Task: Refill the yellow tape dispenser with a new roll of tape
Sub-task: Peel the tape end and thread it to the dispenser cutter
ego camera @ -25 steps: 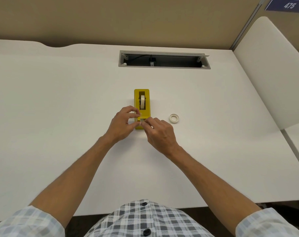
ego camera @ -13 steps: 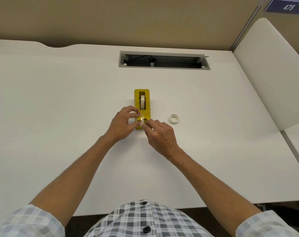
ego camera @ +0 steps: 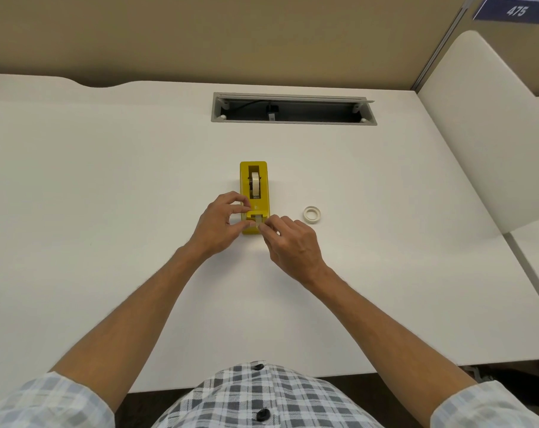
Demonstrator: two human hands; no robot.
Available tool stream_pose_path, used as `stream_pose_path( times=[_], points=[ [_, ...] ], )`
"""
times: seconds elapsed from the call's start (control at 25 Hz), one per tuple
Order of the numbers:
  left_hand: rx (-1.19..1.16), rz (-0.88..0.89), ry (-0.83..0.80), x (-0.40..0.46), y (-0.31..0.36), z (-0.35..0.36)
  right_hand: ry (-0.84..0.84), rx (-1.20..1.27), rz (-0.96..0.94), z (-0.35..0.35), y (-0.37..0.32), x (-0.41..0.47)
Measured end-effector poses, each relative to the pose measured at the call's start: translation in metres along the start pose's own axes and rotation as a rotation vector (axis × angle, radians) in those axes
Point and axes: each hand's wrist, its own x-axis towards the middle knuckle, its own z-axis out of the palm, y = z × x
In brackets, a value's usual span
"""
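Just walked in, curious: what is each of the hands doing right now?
Left hand: fingers braced on the yellow tape dispenser.
Right hand: pinching the tape end at the cutter.

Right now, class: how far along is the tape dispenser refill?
Done: a tape roll sits in the yellow dispenser, and an empty core lies beside it. In hand: left hand and right hand pinch the tape end at the cutter. Left: seating and trimming it.

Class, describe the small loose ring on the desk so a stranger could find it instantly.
Start at the white desk, then find the yellow tape dispenser at its centre. Just right of it, apart from both hands, lies a small white ring, flat and hollow, unlike the upright roll inside the dispenser.
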Motion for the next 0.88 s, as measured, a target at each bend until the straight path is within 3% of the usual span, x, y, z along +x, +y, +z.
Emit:
stream_pose_path(
  times=[0.88],
  points=[
    [-0.023, 0.006, 0.003, -0.0013, 0.0009, -0.0010, -0.005, 0.011, 0.000, 0.0035, -0.0027, -0.0024]
  ],
)
